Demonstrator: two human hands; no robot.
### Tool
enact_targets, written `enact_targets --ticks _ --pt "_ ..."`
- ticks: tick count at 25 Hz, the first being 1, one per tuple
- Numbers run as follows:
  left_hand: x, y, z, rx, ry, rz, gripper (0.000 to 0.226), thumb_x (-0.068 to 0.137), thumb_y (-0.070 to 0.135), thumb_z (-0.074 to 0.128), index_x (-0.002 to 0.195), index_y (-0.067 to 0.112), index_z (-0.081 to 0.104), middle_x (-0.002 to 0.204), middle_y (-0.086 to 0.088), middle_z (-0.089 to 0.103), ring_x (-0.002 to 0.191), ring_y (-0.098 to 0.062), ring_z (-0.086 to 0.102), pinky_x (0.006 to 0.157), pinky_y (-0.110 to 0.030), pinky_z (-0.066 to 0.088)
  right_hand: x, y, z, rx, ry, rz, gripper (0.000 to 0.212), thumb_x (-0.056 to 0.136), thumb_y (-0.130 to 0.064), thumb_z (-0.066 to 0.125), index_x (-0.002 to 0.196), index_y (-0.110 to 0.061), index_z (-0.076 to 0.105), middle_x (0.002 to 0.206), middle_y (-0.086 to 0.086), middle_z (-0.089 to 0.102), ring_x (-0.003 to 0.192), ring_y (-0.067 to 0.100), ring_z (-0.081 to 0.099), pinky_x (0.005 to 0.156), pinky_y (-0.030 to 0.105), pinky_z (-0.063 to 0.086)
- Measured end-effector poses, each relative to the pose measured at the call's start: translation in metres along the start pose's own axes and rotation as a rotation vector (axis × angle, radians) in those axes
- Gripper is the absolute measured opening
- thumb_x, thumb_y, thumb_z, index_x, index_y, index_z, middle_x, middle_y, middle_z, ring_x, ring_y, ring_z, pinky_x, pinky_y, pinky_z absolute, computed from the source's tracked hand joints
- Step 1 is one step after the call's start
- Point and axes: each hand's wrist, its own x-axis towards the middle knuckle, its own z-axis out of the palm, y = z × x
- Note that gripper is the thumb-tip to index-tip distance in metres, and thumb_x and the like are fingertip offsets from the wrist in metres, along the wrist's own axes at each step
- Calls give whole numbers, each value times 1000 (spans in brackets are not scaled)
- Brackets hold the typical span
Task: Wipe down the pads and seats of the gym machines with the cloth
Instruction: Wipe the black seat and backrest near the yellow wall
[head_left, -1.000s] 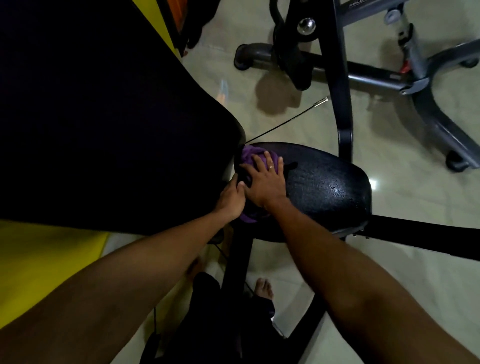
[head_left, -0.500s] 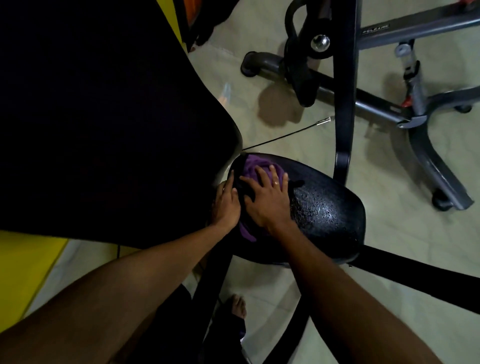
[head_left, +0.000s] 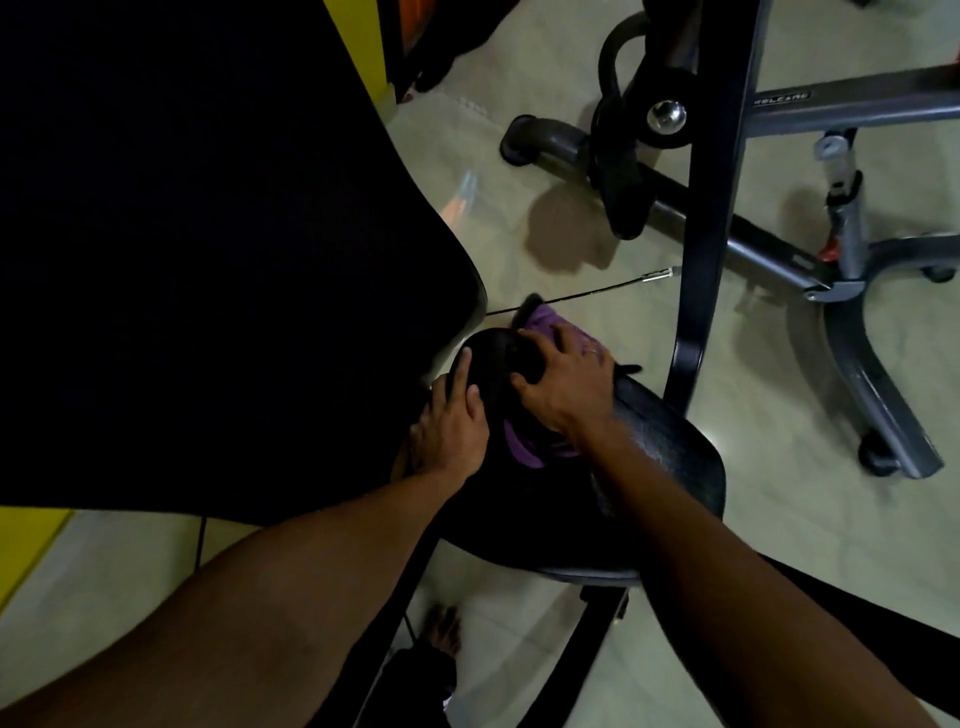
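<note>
So the right hand (head_left: 563, 384) was planted on the purple cloth (head_left: 543, 319), fingers bent and spread over it, pressing it onto the far end of the black seat (head_left: 670, 467); a bit of purple stuck out past the fingertips and another bit poked out under the wrist. The left hand (head_left: 454, 426) sat just beside the right one, not touching it; its fingers were pretty much straight and lay flat on the seat's left edge, holding nothing. Left of the left hand was the big black back pad (head_left: 208, 260), right up against the seat. Beyond the right hand's fingertips a thin black cable (head_left: 587, 295) ran across the pale floor (head_left: 597, 130); a dark frame upright (head_left: 711, 208) stood just to that hand's right; further right was a grey machine base (head_left: 872, 374). Below the arms, a bare foot (head_left: 444, 631) on the floor.
</note>
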Motion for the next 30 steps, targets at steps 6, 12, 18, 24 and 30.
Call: enact_targets --ticks 6,12,18,24,30 --pt "2 -5 7 30 39 -16 52 107 40 26 158 36 17 160 -1 29 125 -37 53 95 -50 45 44 -34 -5 -26 -121 -84 65 86 -70 51 142 -38 43 142 4 47 120 42 55 101 53 38" --pt "-1 -5 4 -13 50 31 54 107 41 27 158 44 10 155 -2 36 114 -39 59 88 -50 49 -30 62 -17 110 93 213 59 86 -71 45 138 -42 46 135 2 52 114 36 60 98 47 45" --pt "0 -4 4 -3 47 28 54 107 41 25 158 43 8 155 -4 36 115 -41 58 88 -51 48 20 -24 5 35 55 63 58 86 -62 51 136 -32 51 142 7 49 124 36 51 108 50 30" --pt "1 -9 4 -33 5 44 53 107 42 24 158 43 8 159 -2 32 117 -44 57 92 -52 45 -33 26 7 59 156 115 59 89 -62 40 145 -43 44 159 4 37 144 30 36 123 50 14" --pt "4 -24 -2 -81 -111 109 55 108 43 23 159 39 3 166 -1 19 129 -43 50 99 -53 42 -46 -11 16 83 103 221 69 89 -59 47 154 -38 34 168 8 18 156 32 3 124 56 -7"
